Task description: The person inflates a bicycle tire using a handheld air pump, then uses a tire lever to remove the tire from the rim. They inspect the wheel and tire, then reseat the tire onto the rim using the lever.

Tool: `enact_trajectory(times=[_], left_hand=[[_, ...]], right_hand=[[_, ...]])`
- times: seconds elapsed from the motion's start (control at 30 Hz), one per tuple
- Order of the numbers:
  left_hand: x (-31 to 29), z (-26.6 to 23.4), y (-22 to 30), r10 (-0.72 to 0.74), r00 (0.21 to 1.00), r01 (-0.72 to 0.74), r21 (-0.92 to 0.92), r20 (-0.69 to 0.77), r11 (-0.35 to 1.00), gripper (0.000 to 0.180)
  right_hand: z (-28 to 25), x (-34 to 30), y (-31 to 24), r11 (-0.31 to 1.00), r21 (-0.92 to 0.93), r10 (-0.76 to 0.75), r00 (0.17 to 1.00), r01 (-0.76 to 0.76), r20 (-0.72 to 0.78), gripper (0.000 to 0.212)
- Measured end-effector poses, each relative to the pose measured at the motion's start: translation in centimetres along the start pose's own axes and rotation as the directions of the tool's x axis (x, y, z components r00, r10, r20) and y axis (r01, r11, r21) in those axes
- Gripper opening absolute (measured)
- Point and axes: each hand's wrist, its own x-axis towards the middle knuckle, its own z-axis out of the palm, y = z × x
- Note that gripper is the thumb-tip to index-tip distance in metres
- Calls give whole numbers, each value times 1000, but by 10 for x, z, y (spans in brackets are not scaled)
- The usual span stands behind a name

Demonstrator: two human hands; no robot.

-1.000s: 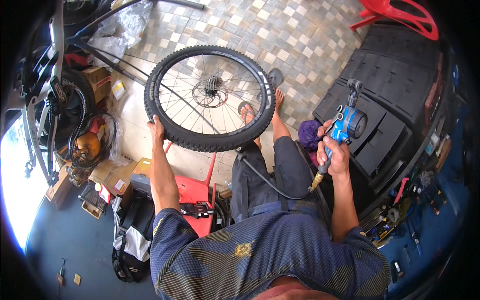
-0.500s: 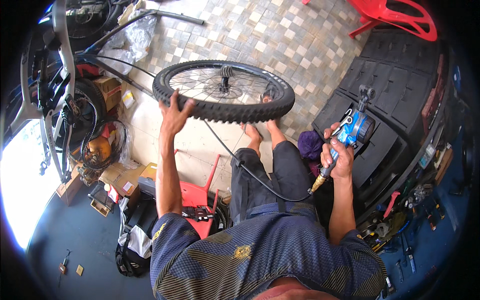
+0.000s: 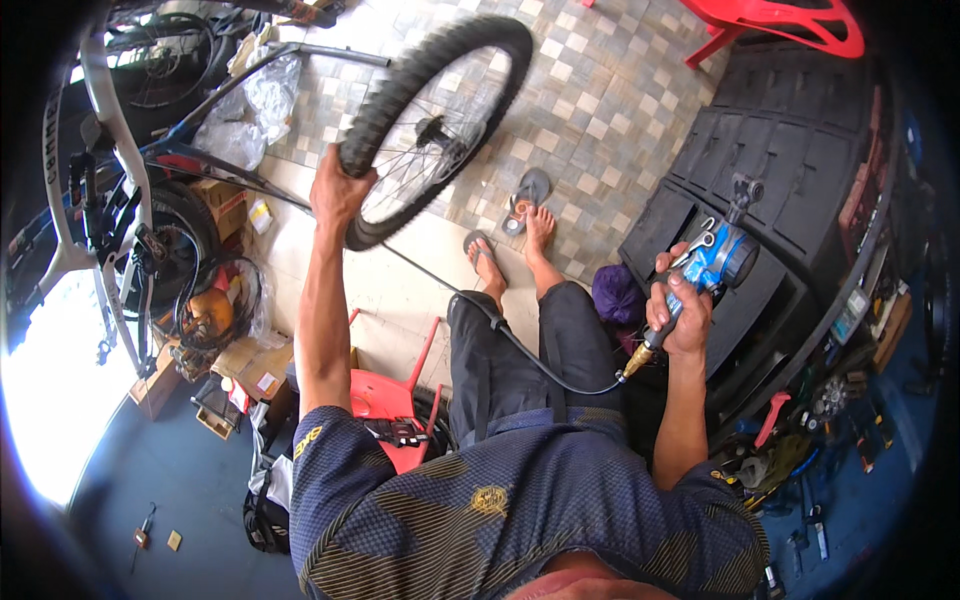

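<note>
My left hand grips the knobby tire of a bicycle wheel by its near left edge. The wheel is held tilted above the tiled floor, with its spokes, hub and brake rotor showing and the tread blurred by motion. My right hand is wrapped round the handle of a blue tire inflator gun, which has a round black-rimmed gauge and a grey metal end pointing away from me. From its brass fitting a black air hose runs across my lap and behind the wheel. Inflator and wheel are apart.
A red plastic stool stands left of my legs. On the right is a large black case, with a purple bundle beside it. A white bicycle frame and cardboard boxes crowd the left. A red chair is far right.
My left hand has swung the wheel from nearly level to a steep tilt, up and to the left. The inflator in my right hand has hardly moved.
</note>
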Motion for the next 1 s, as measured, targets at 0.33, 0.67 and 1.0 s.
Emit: enact_trajectory(times=[0.33,0.67,1.0], left_hand=[[-82,81,-201,-663,720,593,-679,206,433,65],[-161,174,-258,-714,468,569,-796,521,-207,54],[-176,194,-271,-674,398,540,-753,622,-376,50]], right_hand=[[38,15,40,984,106,129,985,-141,116,39],[85,23,80,968,-139,231,962,-211,143,39],[125,10,106,952,-144,293,941,-271,168,41]])
